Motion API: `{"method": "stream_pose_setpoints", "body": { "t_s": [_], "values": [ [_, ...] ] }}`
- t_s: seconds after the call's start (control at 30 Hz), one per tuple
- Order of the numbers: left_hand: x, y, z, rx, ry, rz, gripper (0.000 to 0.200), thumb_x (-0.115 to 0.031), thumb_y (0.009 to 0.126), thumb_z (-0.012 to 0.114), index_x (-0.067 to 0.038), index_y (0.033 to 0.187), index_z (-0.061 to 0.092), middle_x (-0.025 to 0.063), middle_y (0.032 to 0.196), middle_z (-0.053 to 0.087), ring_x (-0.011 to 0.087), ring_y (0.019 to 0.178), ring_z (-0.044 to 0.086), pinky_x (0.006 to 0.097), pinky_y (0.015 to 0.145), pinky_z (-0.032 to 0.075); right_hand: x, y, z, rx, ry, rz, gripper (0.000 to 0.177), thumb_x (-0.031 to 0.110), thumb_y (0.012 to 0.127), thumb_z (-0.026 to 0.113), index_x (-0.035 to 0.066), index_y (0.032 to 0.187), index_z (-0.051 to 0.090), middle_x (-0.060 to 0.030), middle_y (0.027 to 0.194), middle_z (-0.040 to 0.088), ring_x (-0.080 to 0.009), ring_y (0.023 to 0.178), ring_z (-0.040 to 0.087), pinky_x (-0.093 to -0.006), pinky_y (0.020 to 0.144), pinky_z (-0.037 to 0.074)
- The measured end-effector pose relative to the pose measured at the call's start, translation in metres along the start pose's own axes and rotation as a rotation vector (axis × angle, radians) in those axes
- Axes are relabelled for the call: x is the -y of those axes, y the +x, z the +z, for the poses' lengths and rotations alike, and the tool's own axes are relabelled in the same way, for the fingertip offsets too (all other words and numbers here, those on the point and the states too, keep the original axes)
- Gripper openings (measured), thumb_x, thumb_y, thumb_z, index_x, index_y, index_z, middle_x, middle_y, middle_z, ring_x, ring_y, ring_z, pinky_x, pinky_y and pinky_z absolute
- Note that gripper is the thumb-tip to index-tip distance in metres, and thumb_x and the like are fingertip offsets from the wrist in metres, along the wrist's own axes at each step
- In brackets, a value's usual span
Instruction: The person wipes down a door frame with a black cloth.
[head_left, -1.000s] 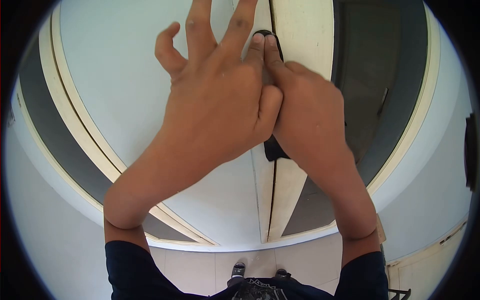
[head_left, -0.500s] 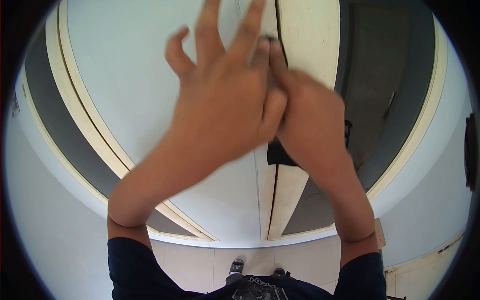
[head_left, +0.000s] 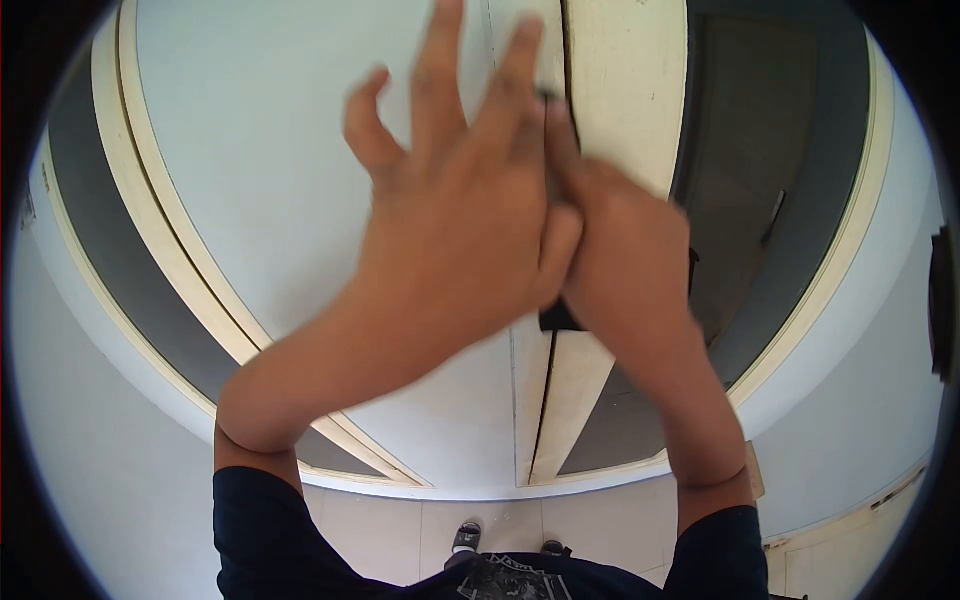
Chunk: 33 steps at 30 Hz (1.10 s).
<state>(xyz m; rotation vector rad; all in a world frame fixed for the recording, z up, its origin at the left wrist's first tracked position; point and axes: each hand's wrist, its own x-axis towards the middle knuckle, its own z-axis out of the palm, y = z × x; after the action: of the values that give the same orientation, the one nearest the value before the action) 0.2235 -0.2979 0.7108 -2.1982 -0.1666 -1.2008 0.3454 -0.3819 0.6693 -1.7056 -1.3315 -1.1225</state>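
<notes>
My left hand [head_left: 455,225] is raised in front of the wall, three fingers spread upward and its thumb bent against my right hand [head_left: 630,250]. The two hands meet at their inner sides. My right hand is closed, its thumb side turned toward the left hand and a fingertip pointing up. Between and behind them a black thing [head_left: 560,318] shows below the hands as a flat-edged corner, with a small dark bit above the fingertips. Most of it is hidden by my fingers, so I cannot tell what it is.
Ahead stands a pale wall panel [head_left: 270,150] with a cream frame [head_left: 625,80] along its right side. A dark doorway or pane [head_left: 770,150] lies to the right, a dark strip [head_left: 90,180] to the left. My feet in dark sandals [head_left: 467,535] stand on the tiled floor [head_left: 370,530].
Both hands have shifted slightly right and down in view, staying together. Less of the black thing shows beneath them.
</notes>
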Motion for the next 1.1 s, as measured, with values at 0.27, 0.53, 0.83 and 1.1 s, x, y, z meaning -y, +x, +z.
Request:
{"method": "stream_pose_setpoints", "body": {
  "t_s": [0.27,0.53,0.83,1.1],
  "values": [
    [-0.016,-0.005,-0.002,0.126,-0.141,0.025,0.049,-0.019,0.077,0.053,0.008,0.115,0.069,0.0171,0.161,0.034,0.0500,0.150,0.010,0.0696,0.107,0.012,-0.006,-0.016,-0.012,0.197,0.037,0.107,0.071,0.013,0.079,0.065,0.006,0.148,0.049,-0.0118,0.079,0.062,-0.0317,0.067,0.066,-0.0402,0.058,0.053],
    [-0.021,-0.014,-0.001,0.114,-0.127,0.047,0.049,-0.018,0.078,0.053,0.011,0.115,0.066,0.0184,0.161,0.032,0.0503,0.151,0.009,0.0704,0.107,0.012,-0.003,-0.031,-0.015,0.170,-0.016,0.067,0.064,0.018,0.081,0.066,0.005,0.143,0.055,-0.0108,0.083,0.065,-0.0300,0.065,0.067,-0.0404,0.056,0.054],
    [0.010,0.018,0.002,-0.101,0.020,0.005,0.047,-0.021,0.083,0.049,0.003,0.117,0.069,0.0173,0.162,0.031,0.0465,0.152,0.009,0.0671,0.110,0.010,-0.009,0.030,-0.007,0.025,-0.023,-0.015,0.059,0.018,0.083,0.068,0.005,0.139,0.057,-0.0102,0.082,0.064,-0.0286,0.065,0.067,-0.0386,0.056,0.054],
    [-0.017,-0.044,0.044,0.171,-0.135,0.065,0.051,-0.021,0.079,0.053,0.007,0.119,0.067,0.0174,0.163,0.030,0.0459,0.152,0.010,0.0676,0.109,0.009,-0.018,-0.047,0.017,0.247,0.015,0.047,0.071,0.020,0.080,0.071,0.006,0.146,0.051,-0.0075,0.082,0.064,-0.0260,0.062,0.068,-0.0369,0.053,0.055]
  ]
}}
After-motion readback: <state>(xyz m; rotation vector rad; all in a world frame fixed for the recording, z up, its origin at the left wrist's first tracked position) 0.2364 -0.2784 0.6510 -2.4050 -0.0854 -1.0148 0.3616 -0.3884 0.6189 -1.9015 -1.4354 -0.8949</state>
